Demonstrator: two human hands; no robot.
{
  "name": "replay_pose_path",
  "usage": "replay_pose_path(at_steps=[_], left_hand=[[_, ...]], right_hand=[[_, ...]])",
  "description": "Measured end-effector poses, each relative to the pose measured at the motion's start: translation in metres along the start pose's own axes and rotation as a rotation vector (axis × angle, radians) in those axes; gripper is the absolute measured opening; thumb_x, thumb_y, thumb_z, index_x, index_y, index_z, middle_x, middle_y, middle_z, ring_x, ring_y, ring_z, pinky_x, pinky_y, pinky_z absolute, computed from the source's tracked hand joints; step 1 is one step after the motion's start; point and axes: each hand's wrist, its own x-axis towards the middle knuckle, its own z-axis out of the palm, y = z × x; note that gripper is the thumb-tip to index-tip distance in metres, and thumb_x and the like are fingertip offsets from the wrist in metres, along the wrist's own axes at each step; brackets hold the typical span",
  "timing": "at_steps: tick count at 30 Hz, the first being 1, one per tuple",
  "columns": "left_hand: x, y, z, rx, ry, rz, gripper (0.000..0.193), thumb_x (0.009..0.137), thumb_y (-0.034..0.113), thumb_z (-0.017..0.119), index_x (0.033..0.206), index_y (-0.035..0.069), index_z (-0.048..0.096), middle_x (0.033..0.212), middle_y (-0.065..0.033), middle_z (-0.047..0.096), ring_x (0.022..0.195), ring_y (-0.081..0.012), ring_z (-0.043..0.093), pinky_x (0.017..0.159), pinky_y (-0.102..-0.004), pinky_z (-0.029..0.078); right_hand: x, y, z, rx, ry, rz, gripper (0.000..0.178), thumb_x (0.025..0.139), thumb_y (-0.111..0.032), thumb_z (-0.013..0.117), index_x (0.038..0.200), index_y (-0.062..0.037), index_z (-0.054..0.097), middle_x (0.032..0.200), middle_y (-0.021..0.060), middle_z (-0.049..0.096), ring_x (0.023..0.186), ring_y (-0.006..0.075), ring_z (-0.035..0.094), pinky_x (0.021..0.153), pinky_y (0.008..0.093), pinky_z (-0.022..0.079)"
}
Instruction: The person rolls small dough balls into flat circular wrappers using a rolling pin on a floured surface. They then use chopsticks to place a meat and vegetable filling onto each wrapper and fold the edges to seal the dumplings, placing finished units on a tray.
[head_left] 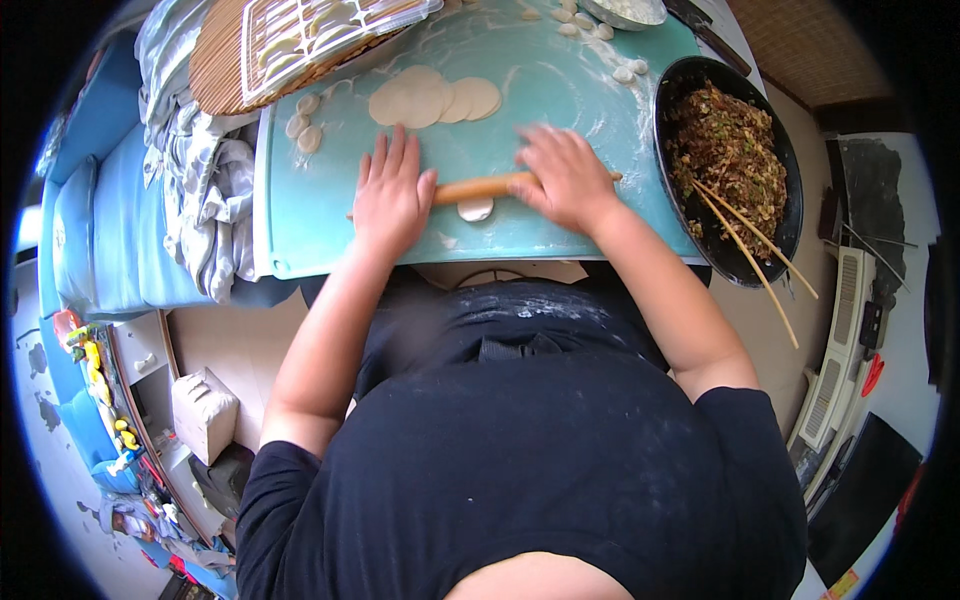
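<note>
Turquoise work mat (560,90), dusted with flour, spreads in front of the person, whose two bare hands work a wooden rolling pin (480,188) near its closer edge. Their left hand (393,190) lies flat over the pin's left part, fingers extended and pointing away from the body, grasping nothing. The right hand (568,177) rests over the pin's right part, fingers loosely bent and blurred, not closed around the wood. Between the hands, a small white dough disc (476,209) peeks out on the near side of the pin, which partly hides it.

Just beyond the left fingertips, thin round wrappers (410,97) overlap in a row. Small dough pieces (309,138) sit to the left, by a round slatted board (215,60) carrying a white divided tray (400,18) with dumplings (280,48) in it. At the far right of the mat I see a bowl (612,24) of flour. Nearer, to the right, stands a black pan (708,245) heaped with chopped filling (730,150), two chopsticks (745,245) leaning out over its rim.
</note>
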Motion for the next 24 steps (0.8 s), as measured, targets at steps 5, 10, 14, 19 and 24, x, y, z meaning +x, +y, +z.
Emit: replay_pose_path(at_steps=[5, 10, 14, 19, 24], left_hand=[[-0.019, 0.012, -0.008, -0.008, -0.037, 0.081, 0.054, 0.092, 0.03, 0.041, 0.133, -0.004, 0.035, 0.141, -0.022, 0.03, 0.131, -0.0366, 0.028, 0.108, -0.0424, 0.025], [-0.019, 0.005, 0.0, -0.128, -0.028, 0.05, 0.051, 0.092, 0.029, 0.04, 0.131, -0.004, 0.038, 0.14, -0.0226, 0.032, 0.131, -0.0382, 0.029, 0.107, -0.0445, 0.025], [0.027, -0.002, 0.007, -0.022, 0.087, -0.069, 0.052, 0.092, 0.03, 0.039, 0.131, -0.004, 0.037, 0.138, -0.0247, 0.034, 0.13, -0.0394, 0.03, 0.107, -0.0444, 0.025], [-0.039, 0.02, -0.005, -0.036, -0.06, 0.092, 0.054, 0.092, 0.027, 0.041, 0.134, -0.006, 0.032, 0.143, -0.0245, 0.025, 0.133, -0.037, 0.025, 0.108, -0.0452, 0.023], [0.006, 0.006, -0.002, -0.137, 0.06, -0.017, 0.058, 0.091, 0.029, 0.041, 0.136, -0.006, 0.028, 0.144, -0.0249, 0.023, 0.133, -0.0388, 0.023, 0.109, -0.0445, 0.021]], right_hand=[[-0.028, -0.005, 0.001, 0.029, -0.242, 0.077, 0.057, 0.087, -0.043, 0.047, 0.131, -0.0077, 0.043, 0.142, 0.0112, 0.034, 0.134, 0.0285, 0.027, 0.109, 0.0444, 0.021], [-0.025, -0.017, -0.009, 0.013, -0.303, 0.015, 0.056, 0.087, -0.042, 0.047, 0.133, -0.0099, 0.041, 0.143, 0.0077, 0.033, 0.133, 0.0293, 0.027, 0.108, 0.046, 0.022], [0.004, 0.004, 0.005, -0.056, -0.173, 0.16, 0.056, 0.087, -0.042, 0.047, 0.133, -0.0101, 0.041, 0.144, 0.0084, 0.031, 0.133, 0.0301, 0.026, 0.108, 0.046, 0.022], [-0.049, -0.015, -0.01, 0.033, -0.27, 0.047, 0.054, 0.088, -0.039, 0.047, 0.134, -0.0117, 0.04, 0.143, 0.0087, 0.032, 0.133, 0.0289, 0.027, 0.108, 0.0459, 0.022], [-0.004, 0.002, -0.006, -0.038, -0.256, 0.089, 0.053, 0.088, -0.038, 0.047, 0.133, -0.0112, 0.042, 0.143, 0.0089, 0.032, 0.134, 0.0288, 0.027, 0.108, 0.0448, 0.023]])
